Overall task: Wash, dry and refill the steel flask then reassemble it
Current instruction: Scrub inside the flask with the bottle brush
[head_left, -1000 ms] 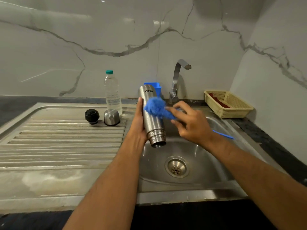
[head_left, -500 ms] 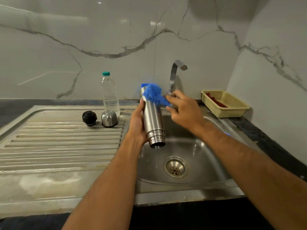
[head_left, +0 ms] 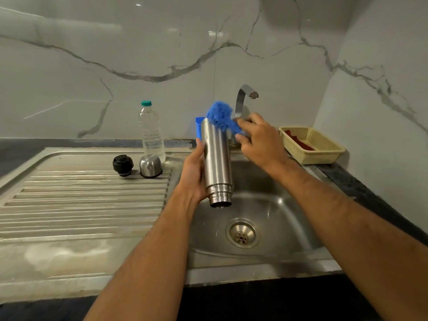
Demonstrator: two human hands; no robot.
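Observation:
My left hand (head_left: pixel 193 176) grips the steel flask (head_left: pixel 216 163) upside down over the sink basin (head_left: pixel 266 218), its open mouth pointing down toward me. My right hand (head_left: pixel 259 141) holds a blue bristle brush (head_left: pixel 221 117) and presses its head against the flask's upturned base. The flask's black stopper (head_left: pixel 123 165) and steel cup lid (head_left: pixel 150 165) stand side by side on the draining board (head_left: pixel 81 200). A clear plastic water bottle (head_left: pixel 151 132) with a green cap stands just behind them.
A steel tap (head_left: pixel 243 98) rises behind the basin, close to my right hand. A blue holder (head_left: pixel 198 127) sits behind the flask. A yellow plastic basket (head_left: pixel 311 144) with something red inside rests on the dark counter at right. The drain (head_left: pixel 242 232) lies below the flask.
The brush has travelled up the flask body from its middle to its upturned base. My right hand rose with it toward the tap. The flask stands more upright.

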